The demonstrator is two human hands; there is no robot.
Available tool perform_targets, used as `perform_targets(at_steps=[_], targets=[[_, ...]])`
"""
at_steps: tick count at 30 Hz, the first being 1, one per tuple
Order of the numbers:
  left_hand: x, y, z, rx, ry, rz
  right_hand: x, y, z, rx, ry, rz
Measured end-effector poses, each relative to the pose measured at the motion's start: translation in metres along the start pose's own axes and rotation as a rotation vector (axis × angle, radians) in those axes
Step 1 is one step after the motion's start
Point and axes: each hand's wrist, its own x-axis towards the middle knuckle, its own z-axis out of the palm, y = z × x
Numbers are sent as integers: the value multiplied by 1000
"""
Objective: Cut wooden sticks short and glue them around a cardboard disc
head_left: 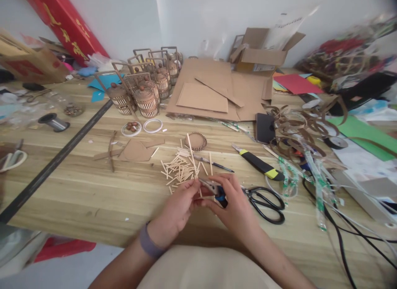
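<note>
Wood tbl (136, 198); pliers (211, 186) in R hand (237, 202), handles (221, 193) mostly hid

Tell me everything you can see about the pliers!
The pliers have a grey, metallic-looking nose and blue-and-black handles. The right hand's grip holds them by the handles, hiding part of them. They slant above the wooden table, nose pointing toward the left hand's grip. Whether the jaws are open or shut is too blurry to tell.
</note>
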Motion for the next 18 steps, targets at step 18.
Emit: perform_targets(at_steps=[18], targets=[[-14,-5,1,466,-173,71,12,-4,-20,235,-262,384]])
